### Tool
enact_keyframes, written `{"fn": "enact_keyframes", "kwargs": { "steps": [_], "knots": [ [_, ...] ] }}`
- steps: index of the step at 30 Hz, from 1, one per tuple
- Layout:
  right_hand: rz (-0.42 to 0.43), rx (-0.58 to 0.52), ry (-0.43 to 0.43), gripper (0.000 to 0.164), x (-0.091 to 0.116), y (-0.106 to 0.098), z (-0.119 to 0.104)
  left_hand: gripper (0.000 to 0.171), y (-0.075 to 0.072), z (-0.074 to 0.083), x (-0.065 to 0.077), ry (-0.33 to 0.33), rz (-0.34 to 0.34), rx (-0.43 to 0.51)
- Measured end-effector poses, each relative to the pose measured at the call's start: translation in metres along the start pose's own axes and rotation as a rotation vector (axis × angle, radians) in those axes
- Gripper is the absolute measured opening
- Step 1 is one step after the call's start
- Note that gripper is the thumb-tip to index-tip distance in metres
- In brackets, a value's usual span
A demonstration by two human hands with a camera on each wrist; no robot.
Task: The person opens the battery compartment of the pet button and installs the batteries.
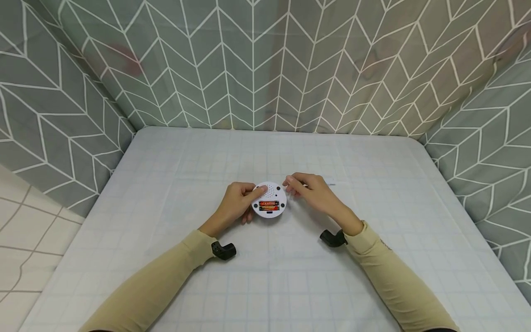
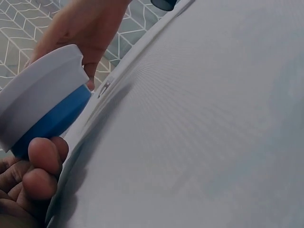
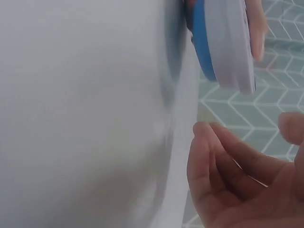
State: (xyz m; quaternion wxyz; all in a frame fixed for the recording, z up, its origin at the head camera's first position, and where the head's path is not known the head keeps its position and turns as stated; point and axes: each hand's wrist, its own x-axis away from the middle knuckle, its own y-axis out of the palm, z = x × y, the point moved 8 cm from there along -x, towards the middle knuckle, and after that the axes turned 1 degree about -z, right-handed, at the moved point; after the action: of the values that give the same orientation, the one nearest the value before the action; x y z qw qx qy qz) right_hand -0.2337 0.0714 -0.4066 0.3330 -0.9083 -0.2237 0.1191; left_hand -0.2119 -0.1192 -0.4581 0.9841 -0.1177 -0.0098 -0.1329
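My left hand [image 1: 236, 202] grips a round white device [image 1: 260, 203] by its left side, thumb on the upward-facing back. That back shows a cluster of small holes, dark round feet and an uncovered battery bay with two orange-and-black batteries [image 1: 269, 206]. In the left wrist view the device's underside is a blue section [image 2: 59, 116], and curled fingertips [image 2: 45, 154] press against it. Beside the device's right edge is my right hand [image 1: 313, 190]. The right wrist view shows its fingers bent, the thumb apart from them, and nothing seen between.
A thin, pale object [image 1: 331, 184] lies on the table just beyond the right hand, partly hidden by it. The white cloth-covered table [image 1: 199, 157] meets patterned curtains [image 1: 269, 69] at the back and sides. Black wrist cameras [image 1: 224, 251] sit on both sleeves.
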Motion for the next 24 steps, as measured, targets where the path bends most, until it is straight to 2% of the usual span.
{"fn": "enact_keyframes", "kwargs": {
  "steps": [6, 11, 13, 18, 24],
  "knots": [
    [0.077, 0.074, 0.022, 0.033, 0.0, -0.021, 0.008, 0.053, 0.001, -0.002, -0.001, -0.009, -0.011, 0.015],
    [0.1, 0.122, 0.067, 0.03, 0.001, -0.034, 0.019, 0.055, 0.002, -0.002, -0.001, -0.001, -0.017, 0.026],
    [0.086, 0.174, 0.087, 0.029, 0.002, -0.039, 0.024, 0.056, 0.002, -0.001, -0.001, 0.001, -0.015, 0.028],
    [0.003, 0.29, 0.152, 0.053, 0.007, -0.049, 0.036, 0.057, 0.001, 0.0, -0.001, 0.005, -0.016, 0.018],
    [-0.055, 0.354, 0.192, 0.055, 0.011, -0.056, 0.045, 0.057, 0.0, -0.001, -0.001, 0.01, -0.019, 0.02]
  ]
}}
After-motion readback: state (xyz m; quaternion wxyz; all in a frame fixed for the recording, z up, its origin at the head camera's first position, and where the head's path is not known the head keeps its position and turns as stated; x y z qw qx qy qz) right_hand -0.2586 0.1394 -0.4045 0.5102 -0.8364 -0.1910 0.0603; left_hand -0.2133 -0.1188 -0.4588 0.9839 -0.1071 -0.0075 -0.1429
